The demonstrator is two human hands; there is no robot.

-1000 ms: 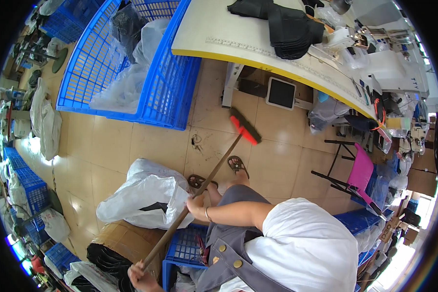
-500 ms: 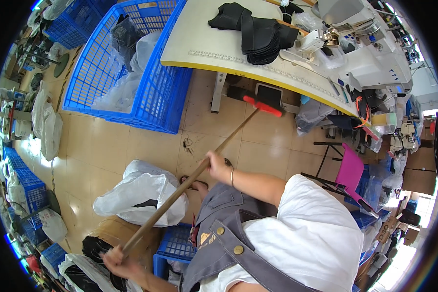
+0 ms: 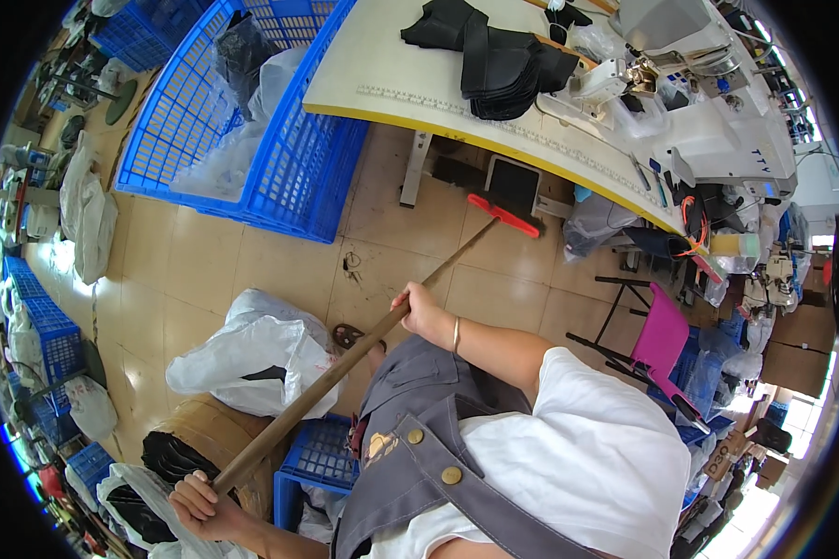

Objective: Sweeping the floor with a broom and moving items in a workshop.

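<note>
Two grips are clamped on one long-handled broom [image 3: 317, 391]: the left hand [image 3: 196, 508] is closed round the top end of its brown handle [image 3: 280, 427], and the right hand [image 3: 426, 313], a bangle [image 3: 456, 334] at its wrist, is wrapped round it farther down. The broom slants away from the body, its red-backed head [image 3: 505, 216] low by the floor, just beside the foot pedal [image 3: 513, 184] under the white worktop [image 3: 382, 70]; whether head and pedal touch I cannot tell. A white sack [image 3: 228, 363] lies left of the handle. Beyond stands a blue plastic crate [image 3: 303, 177] with clear bags inside. On the worktop, stacked black pieces [image 3: 503, 79] lie near a sewing machine [image 3: 727, 140].
</note>
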